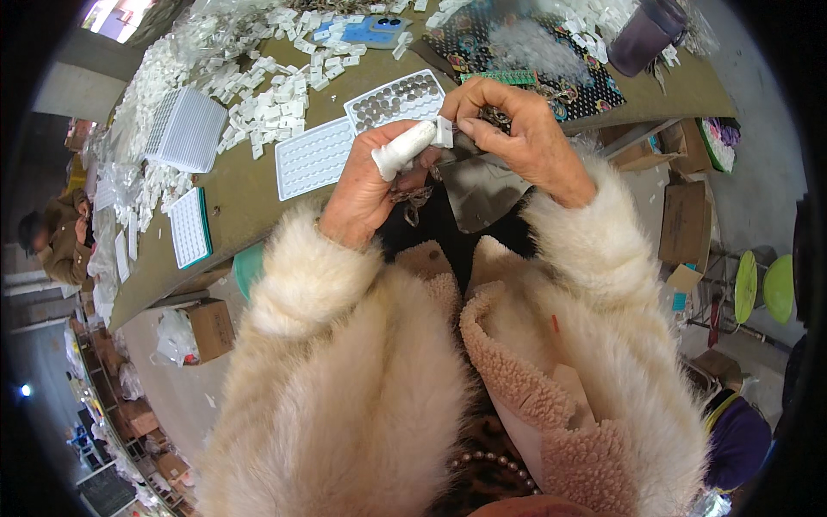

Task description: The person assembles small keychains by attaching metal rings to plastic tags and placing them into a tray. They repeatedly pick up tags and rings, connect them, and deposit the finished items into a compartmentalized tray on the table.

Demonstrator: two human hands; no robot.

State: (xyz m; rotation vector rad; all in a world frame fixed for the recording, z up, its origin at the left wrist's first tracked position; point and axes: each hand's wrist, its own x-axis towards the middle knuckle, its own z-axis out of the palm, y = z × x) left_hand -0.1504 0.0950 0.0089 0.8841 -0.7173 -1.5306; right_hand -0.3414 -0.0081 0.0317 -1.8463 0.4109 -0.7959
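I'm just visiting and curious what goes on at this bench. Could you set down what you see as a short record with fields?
Left hand: forefinger in a white wrap, touching a small white plastic piece
Right hand: pinching the same piece from the other side
Nearest trays: one white grid tray filled with dark round parts, one empty white grid tray
Further left: stack of white trays, loose white plastic pieces
Surface: brown table
Clothing: cream furry sleeves
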